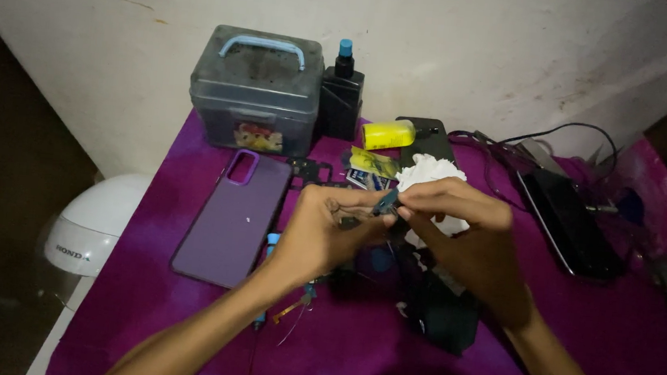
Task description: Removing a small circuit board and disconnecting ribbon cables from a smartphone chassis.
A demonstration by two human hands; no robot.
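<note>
Risk: the small dark blue part (pixel 385 203) is pinched between fingertips of both hands above the purple cloth (pixel 578 337); if either pinch slackens it would likely drop into the clutter of dark parts (pixel 443 310) directly below, where it would be hard to find in this dim light. Second risk: twisting or over-squeezing could bend or crack so small a piece. Third: a forearm sweeping near-left could knock the blue-handled tool (pixel 267 278) lying under the left wrist, or nudge the purple phone case (pixel 233 217) w/ its edge close to the table's near-left side. Pose: left hand (pixel 321 235) comes in from near-left, palm turned right, fingers curled, thumb and forefinger closed on the part's left end. Right hand (pixel 466 239) comes in from near-right, back of hand up, wrist bent, fingers closed on the part's right end; it also seems to cup a white wad of tissue (pixel 430 172), but whether it is held or just behind the hand cannot be told. Both hands meet at table centre, raised off the cloth. Far side: grey lidded box (pixel 255 92), black bottle (pixel 341 96), yellow bottle (pixel 388 133). Far right: dark phone (pixel 571 224) w/ cable.
</note>
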